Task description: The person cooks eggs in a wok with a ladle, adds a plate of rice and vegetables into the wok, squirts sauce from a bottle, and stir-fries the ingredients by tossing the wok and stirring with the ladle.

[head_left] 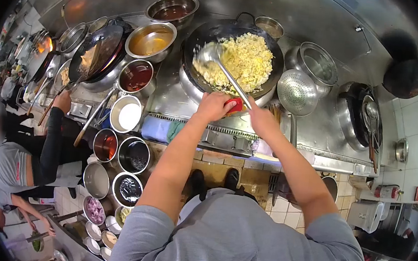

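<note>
A large black wok (193, 43) stands on the stove, with yellow-white fried rice (246, 53) spread over its bottom and far side. At the wok's near rim, my left hand (214, 106) is closed on a folded red cloth (235, 106), which hides the part of the wok it grips. My right hand (262, 118) is wrapped around the handle of a metal ladle (209, 54). The ladle's bowl, blurred by motion, is in the left part of the wok, touching the rice.
Right of the wok, a perforated strainer (297, 92) lies by a metal pot (319, 63). Bowls of amber liquid (151, 39) and red sauce (136, 75) stand to the left. A co-worker (17, 162) works at another wok (98, 52). Several seasoning containers (133, 154) line my left side.
</note>
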A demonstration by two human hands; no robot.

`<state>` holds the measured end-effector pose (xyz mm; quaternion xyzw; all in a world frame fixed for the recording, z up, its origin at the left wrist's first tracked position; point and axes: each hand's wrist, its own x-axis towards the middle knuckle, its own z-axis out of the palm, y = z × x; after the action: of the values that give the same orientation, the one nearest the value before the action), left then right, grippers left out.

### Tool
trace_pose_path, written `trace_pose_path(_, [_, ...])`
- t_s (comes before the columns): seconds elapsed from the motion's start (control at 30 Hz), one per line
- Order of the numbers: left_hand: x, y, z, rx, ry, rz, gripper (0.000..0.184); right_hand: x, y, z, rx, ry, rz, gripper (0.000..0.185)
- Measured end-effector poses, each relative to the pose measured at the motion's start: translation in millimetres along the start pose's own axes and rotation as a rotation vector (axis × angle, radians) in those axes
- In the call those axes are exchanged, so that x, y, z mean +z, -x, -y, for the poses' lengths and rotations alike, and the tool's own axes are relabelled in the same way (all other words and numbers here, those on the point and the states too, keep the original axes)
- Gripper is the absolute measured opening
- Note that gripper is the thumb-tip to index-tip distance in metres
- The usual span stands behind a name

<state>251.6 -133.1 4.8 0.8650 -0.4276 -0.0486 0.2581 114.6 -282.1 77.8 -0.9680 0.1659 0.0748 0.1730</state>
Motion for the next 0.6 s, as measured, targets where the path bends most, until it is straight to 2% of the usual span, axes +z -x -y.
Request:
trace_pose_path(0.07, [-3, 1, -1, 0.006, -0.023, -0.001, 0.039, -13, 36, -33, 0.107, 0.073, 0.097, 0.045])
trace_pose_path(0.17, [-8, -4, -2, 0.002, -0.044, 0.068, 0.04, -14, 46, -93, 0.166, 0.096, 0.05, 0.046])
trace_pose_path(0.2, [-5, -6, 1, 0.011, -0.039, 0.058, 0.04, -14, 33, -106, 0.16, 0.106, -0.042, 0.044])
trace_pose_path(0.3, [0, -4, 7, 0.07, -0.02, 0.009, 0.039, 2, -21, -88, 0.132, -0.05, -0.177, 0.037])
trace_pose_path(0.37, [-9, -6, 7, 0.09, -0.01, 0.091, 0.042, 49, -65, -68, 0.099, -0.123, -0.2, 0.035])
trace_pose_path(0.43, [-8, -10, 10, 0.113, 0.021, 0.115, 0.042, 53, -50, -25, 0.136, -0.175, -0.122, 0.037])
trace_pose_path(0.47, [-11, -9, 3, 0.071, -0.006, 0.12, 0.041, 53, -33, -29, 0.148, -0.18, -0.129, 0.037])
trace_pose_path(0.5, [-11, -6, -5, 0.032, -0.03, 0.126, 0.041, 52, -9, -42, 0.044, -0.225, -0.135, 0.039])
trace_pose_path(0.53, [-4, 1, -9, 0.055, 0.016, 0.006, 0.04, 47, 13, -55, -0.063, -0.266, -0.147, 0.041])
trace_pose_path(0.6, [-1, -7, -5, 0.135, -0.02, -0.024, 0.038, 11, 49, -74, -0.033, -0.36, -0.051, 0.048])
